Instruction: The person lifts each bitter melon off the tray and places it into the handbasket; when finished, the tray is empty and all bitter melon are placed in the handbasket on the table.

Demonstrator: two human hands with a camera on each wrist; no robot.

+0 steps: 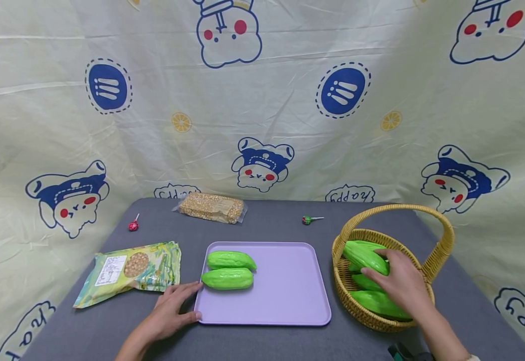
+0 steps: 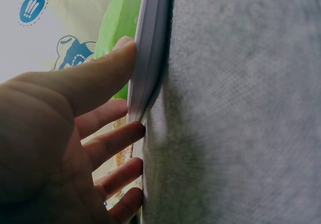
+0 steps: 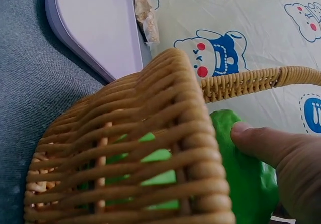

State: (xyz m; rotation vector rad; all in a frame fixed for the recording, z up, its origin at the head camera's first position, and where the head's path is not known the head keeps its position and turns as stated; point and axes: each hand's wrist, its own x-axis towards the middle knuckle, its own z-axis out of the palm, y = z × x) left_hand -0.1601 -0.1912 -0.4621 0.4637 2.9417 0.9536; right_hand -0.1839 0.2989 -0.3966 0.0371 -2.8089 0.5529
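In the head view, my right hand point(image 1: 402, 281) reaches into a wicker basket point(image 1: 352, 306) and grips a bright green, ridged bitter melon point(image 1: 365, 256) between thumb and fingers. The right wrist view shows the thumb pressed on a bitter melon point(image 3: 241, 169) behind the basket's woven rim point(image 3: 200, 148). More bitter melons point(image 1: 379, 303) lie beneath it. At the lilac tray's point(image 1: 285, 286) left edge, my left hand point(image 1: 172, 310) touches the rim with thumb and fingertips, fingers fairly straight. Two bitter melons point(image 1: 227, 279) lie side by side on the tray's left part.
A green patterned packet point(image 1: 131, 271) lies left of the tray. Farther back are a clear bag of grains point(image 1: 210, 207), a red lollipop point(image 1: 133, 224) and a green lollipop point(image 1: 307, 220). The basket's tall handle point(image 1: 397, 207) arches over it. A dark object point(image 1: 402, 352) sits at the front edge.
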